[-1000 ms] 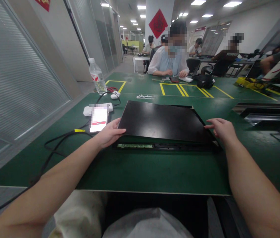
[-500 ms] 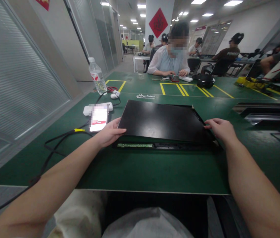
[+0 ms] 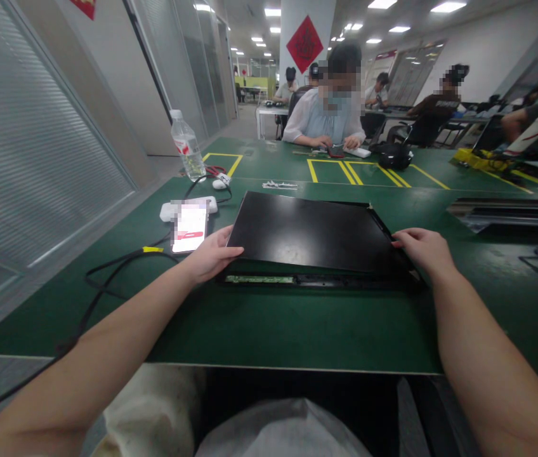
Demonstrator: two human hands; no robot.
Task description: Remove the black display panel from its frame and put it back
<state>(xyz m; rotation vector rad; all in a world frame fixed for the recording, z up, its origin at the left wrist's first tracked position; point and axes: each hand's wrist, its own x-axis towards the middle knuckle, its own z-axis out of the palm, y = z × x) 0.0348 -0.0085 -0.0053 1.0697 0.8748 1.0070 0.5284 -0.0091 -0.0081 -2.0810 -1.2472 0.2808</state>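
Note:
A black flat screen panel (image 3: pixel 314 231) lies tilted over a black frame (image 3: pixel 340 281), its left side raised. Along the frame's near edge a green circuit strip (image 3: pixel 259 279) shows. My left hand (image 3: pixel 212 255) grips the panel's left edge, thumb on top and fingers beneath, partly hidden. At the right side, my right hand (image 3: pixel 422 249) is closed with its fingertips at the panel's and frame's edge; which of the two it pinches is hard to make out. The panel covers most of the frame.
Left of the panel lie a lit phone (image 3: pixel 190 227) against a white power bank-like block (image 3: pixel 167 209), a black cable (image 3: pixel 102 285) and a water bottle (image 3: pixel 187 149). White strips (image 3: pixel 280 185) lie behind. Dark metal-like profiles (image 3: pixel 511 212) sit at right. A co-worker (image 3: pixel 328 114) sits opposite.
Hands and panel stay nearly in place. The panel's right near corner seems to have shifted slightly against the frame. Across the table, the co-worker's hands have moved a little.

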